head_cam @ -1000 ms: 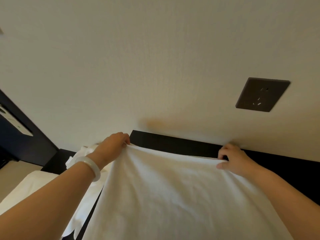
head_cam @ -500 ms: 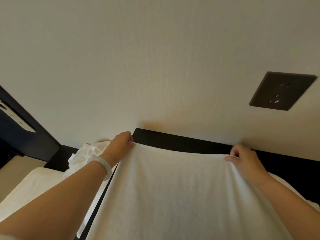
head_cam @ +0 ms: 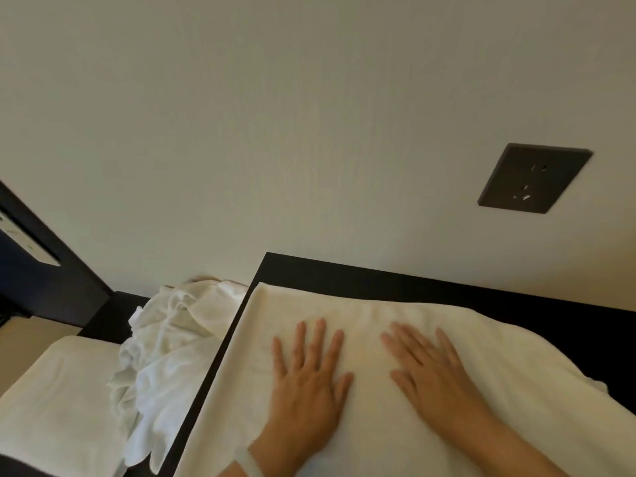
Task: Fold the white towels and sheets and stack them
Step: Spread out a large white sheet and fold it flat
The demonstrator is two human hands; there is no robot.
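White terry towel (head_cam: 361,309) lay flat on the dark bench (head_cam: 430,287). Left hand (head_cam: 306,380) & right hand (head_cam: 437,376) rested on it palms down, fingers straight, gripping nothing. Looked soft, light & limp, prob. no slip on the bench. Best taken by pinching far corners or side hems. Far hem sat near the wall (head_cam: 309,132) and left hem ran along the bench edge. Crumpled sheets (head_cam: 165,339) lay just beside, so free room was toward the person.
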